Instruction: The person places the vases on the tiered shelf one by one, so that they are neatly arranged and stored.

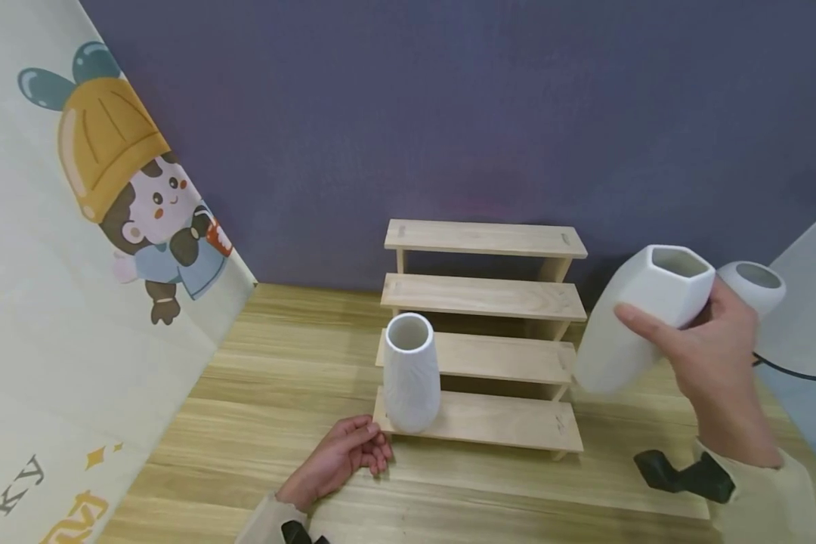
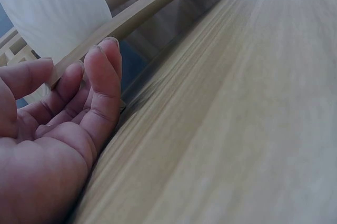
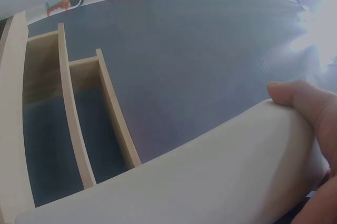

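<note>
In my right hand (image 1: 714, 363) I grip a white faceted vase (image 1: 625, 325) with an angular mouth, near its top. It is tilted, held in the air to the right of a wooden stepped shelf (image 1: 510, 423). The right wrist view shows the same vase (image 3: 174, 182) with my thumb near its rim. My left hand (image 1: 343, 457) is at the left end of the lowest step, thumb and fingers pinching the board's corner (image 2: 66, 62). A textured white vase (image 1: 411, 385) stands upright on that step, close to the left hand.
Behind my right hand is another white vase (image 1: 755, 285) with a round mouth, partly hidden. A black cable (image 1: 799, 372) runs at the right. A dark blue-grey wall (image 1: 381, 136) backs the wood-grain table (image 1: 245, 423); a white panel with a cartoon figure (image 1: 163, 204) is on the left.
</note>
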Demonstrator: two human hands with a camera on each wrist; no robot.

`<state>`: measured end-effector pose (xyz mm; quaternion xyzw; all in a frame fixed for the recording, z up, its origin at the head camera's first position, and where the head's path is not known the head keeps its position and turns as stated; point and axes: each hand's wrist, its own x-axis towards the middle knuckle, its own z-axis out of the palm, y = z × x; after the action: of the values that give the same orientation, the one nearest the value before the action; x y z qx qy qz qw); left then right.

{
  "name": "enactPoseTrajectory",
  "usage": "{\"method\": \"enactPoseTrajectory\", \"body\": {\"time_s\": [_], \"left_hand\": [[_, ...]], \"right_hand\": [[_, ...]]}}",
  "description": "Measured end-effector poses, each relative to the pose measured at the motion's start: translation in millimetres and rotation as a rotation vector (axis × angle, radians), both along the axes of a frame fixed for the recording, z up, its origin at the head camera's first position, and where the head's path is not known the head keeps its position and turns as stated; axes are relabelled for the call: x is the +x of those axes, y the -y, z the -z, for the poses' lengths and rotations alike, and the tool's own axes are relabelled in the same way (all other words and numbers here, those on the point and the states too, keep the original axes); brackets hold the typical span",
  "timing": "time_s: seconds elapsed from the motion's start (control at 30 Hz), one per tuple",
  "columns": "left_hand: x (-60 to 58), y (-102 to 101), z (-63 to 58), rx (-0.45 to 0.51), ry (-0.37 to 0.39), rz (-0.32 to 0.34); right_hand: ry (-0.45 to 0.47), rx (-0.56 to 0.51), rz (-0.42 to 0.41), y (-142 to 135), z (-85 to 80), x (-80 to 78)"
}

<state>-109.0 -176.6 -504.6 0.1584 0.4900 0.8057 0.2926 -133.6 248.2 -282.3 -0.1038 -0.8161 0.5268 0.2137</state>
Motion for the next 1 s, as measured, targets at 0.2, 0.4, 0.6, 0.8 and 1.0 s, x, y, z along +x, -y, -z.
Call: {"method": "enactPoseTrajectory", "body": {"time_s": [0.2,0.4,0.6,0.8,1.0], "left_hand": [[-0.6,-0.2,0.2,0.001,0.001,0.003],[-1.5,-0.6,0.7,0.007,-0.001,0.003],[-5.4,-6.8,0.0,0.007,0.0,-0.009],[-11.5,-18.2,-1.6,0.005,0.004,-0.029],[-17.4,-28.8,-0.6,0.007,0.007,-0.053]], "right_hand": [[0.002,0.031,-0.016,6.0,-2.3,-1.6],[-0.003,0.026,-0.04,13.0,-5.3,-3.5],[-0.032,-0.03,-0.077,15.3,-8.1,-15.3],[-0.024,0.02,-0.109,12.4,-11.3,-33.6],[-0.048,0.05,-0.151,10.1,-14.7,-52.8]]}}
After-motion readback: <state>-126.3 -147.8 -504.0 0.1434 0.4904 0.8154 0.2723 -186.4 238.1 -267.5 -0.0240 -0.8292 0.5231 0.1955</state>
